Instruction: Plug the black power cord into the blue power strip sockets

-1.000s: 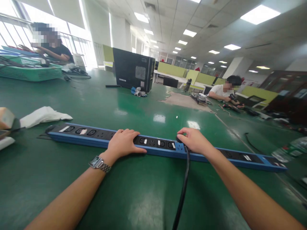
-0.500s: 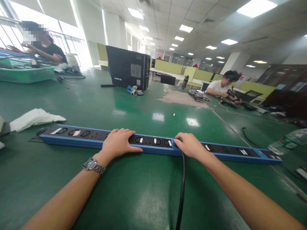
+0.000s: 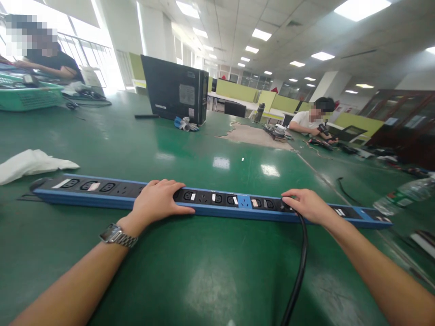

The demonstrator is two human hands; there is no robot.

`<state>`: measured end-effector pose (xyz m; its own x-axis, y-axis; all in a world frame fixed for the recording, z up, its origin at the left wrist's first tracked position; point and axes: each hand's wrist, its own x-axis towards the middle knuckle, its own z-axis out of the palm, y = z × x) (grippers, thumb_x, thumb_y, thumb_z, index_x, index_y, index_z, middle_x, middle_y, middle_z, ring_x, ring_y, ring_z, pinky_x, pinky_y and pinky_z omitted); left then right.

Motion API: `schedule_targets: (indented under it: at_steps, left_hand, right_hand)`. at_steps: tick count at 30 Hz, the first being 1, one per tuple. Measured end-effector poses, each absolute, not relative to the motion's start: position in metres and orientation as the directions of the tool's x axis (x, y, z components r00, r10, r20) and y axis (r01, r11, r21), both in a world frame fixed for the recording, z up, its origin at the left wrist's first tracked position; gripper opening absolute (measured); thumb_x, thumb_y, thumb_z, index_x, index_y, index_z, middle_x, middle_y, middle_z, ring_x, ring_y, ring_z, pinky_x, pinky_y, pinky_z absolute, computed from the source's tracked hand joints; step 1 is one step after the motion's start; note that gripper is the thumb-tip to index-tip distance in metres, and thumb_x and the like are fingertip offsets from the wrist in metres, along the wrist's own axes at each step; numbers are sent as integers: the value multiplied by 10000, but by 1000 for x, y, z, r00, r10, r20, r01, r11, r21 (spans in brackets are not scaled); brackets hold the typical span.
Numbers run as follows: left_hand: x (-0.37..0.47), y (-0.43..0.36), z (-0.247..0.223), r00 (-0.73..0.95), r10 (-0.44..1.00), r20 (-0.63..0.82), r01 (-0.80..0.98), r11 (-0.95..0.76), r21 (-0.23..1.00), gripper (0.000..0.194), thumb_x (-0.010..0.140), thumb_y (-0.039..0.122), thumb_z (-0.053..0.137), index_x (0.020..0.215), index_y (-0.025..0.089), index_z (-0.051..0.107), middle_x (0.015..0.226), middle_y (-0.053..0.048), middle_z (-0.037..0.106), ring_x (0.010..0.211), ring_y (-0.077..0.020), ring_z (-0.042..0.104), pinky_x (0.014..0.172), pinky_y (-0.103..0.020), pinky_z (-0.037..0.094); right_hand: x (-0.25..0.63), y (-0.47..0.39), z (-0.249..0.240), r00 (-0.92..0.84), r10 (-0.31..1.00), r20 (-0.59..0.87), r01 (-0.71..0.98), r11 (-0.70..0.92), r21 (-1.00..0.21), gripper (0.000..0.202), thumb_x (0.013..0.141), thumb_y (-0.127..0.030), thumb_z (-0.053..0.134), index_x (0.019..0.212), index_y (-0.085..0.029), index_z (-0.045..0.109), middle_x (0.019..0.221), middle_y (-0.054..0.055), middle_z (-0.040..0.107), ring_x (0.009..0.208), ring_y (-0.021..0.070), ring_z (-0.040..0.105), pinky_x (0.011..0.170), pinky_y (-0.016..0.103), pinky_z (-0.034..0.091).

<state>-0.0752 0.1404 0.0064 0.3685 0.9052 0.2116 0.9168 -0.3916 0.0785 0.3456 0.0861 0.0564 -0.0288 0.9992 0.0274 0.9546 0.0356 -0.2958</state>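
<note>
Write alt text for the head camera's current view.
Left hand grips a long blue-and-black power strip on a green table; right hand holds a black cable's end at its sockets. Behind stands a black computer case.

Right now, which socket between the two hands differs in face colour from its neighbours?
The blue socket in the power strip; the others between the left hand and right hand are black.

Power strip (image 3: 217, 210) lies lengthwise across table (image 3: 210, 258). Cloth (image 3: 34, 164) behind its left end, bottle (image 3: 404, 194) behind its right end. Cable (image 3: 301, 265) comes off its right half, toward the wearer. Computer tower (image 3: 170, 93) further back, gloves (image 3: 186, 124) right before it. Basket (image 3: 30, 98) far left, cord bundle (image 3: 86, 96) between basket and tower.
</note>
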Motion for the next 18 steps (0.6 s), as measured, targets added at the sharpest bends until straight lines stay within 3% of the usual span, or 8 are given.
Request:
schedule_targets:
  at_steps: [7,11,14,18]
  left_hand:
    - [-75,141,5,358,908,217,921,-382,81,907,599,872,517,1206,209,643,1149,-112,693,1057,-333,616,946,-445,398]
    - [-76,140,4,369,900,233,911,-400,100,894,590,873,526,1175,210,655,1113,-111,701,1037,-330,619,937,-449,395]
    - [-76,139,5,363,899,245,909,-399,116,877,583,868,541,1165,223,657,1111,-99,702,1036,-324,616,930,-440,394]
    - [-76,138,4,357,903,240,913,-391,114,857,585,864,548,1176,251,643,1133,-83,699,1046,-303,613,937,-421,388]
  right_hand:
    - [341,89,58,-78,997,-20,950,69,-303,368,827,-380,482,987,-166,735,759,59,722,678,193,641,614,282,441]
    - [333,87,75,55,988,142,968,-18,-252,314,811,-394,501,892,-196,731,777,57,721,698,204,635,631,295,433]
    - [298,88,85,109,972,206,940,-34,-339,281,803,-392,518,854,-209,726,774,47,717,711,201,629,642,290,429]
    - [214,97,79,-91,988,124,831,144,-538,242,808,-323,520,842,-190,719,829,39,724,760,171,637,684,251,439]
